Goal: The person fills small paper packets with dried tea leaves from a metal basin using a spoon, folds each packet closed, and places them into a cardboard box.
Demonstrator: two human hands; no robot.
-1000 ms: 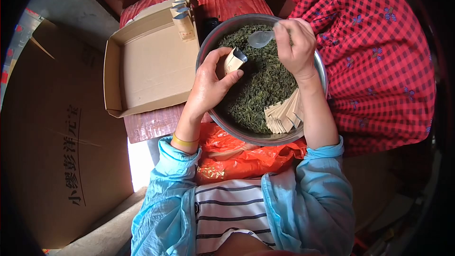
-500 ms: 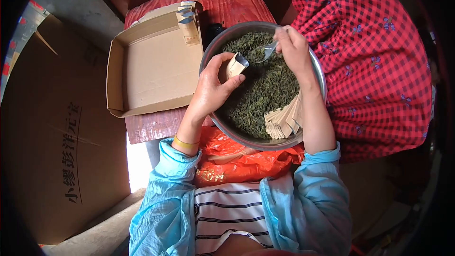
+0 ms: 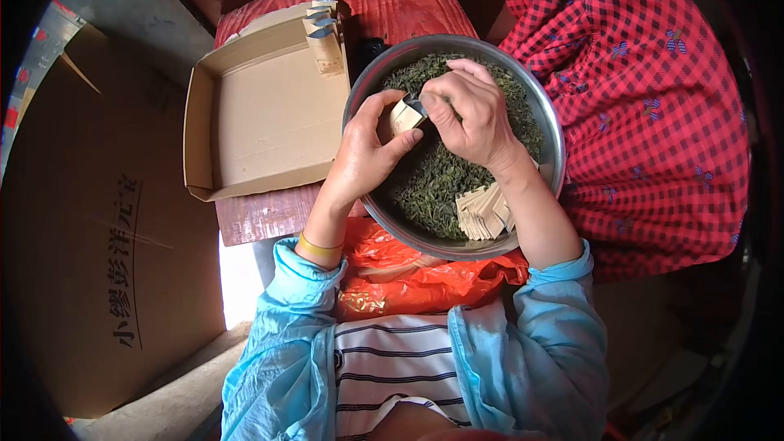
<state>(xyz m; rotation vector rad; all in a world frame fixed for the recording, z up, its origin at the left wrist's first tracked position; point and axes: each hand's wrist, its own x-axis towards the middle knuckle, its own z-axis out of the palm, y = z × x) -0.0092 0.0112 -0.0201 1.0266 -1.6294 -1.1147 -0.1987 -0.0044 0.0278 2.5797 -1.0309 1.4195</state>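
Over the left side of a metal bowl (image 3: 556, 135), my left hand (image 3: 366, 147) grips a small paper packet (image 3: 403, 118) with its dark mouth open. My right hand (image 3: 472, 114) is closed at that mouth, its fingers pinched round the spoon, which is mostly hidden by the hand and packet. Dark green dried leaves (image 3: 433, 188) fill much of the bowl. A fanned stack of flat paper packets (image 3: 483, 211) lies on the leaves at the bowl's lower right, near my right forearm.
A shallow cardboard tray (image 3: 273, 118) with several upright packets (image 3: 326, 47) in its top right corner stands on a red wooden table (image 3: 400, 0). A red bag (image 3: 408, 286) lies below the bowl. Red checked cloth (image 3: 653, 114) is at right, a large cardboard box (image 3: 82, 237) at left.
My right hand has moved from over the leaves leftward to the packet's mouth, bringing the spoon there after it dipped toward the leaves. My left hand keeps holding the packet.
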